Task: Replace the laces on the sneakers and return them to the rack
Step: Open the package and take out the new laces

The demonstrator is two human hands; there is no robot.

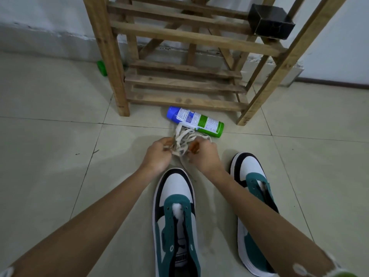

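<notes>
Two white, teal and black sneakers stand on the tiled floor, toes pointing away from me, both with no laces in their eyelets. The left sneaker [175, 216] is between my forearms; the right sneaker [250, 188] is partly hidden under my right forearm. Just beyond their toes lies a tangled bundle of off-white laces [184, 139]. My left hand [159, 154] pinches the bundle's left side and my right hand [203, 156] pinches its right side, both with fingers curled into the strands.
A wooden slatted shoe rack [185, 84] stands straight ahead against the wall, with a black box [270, 21] on an upper shelf. A blue-capped spray can [196, 121] lies on the floor right behind the laces. A small green object [102, 67] sits by the rack's left leg.
</notes>
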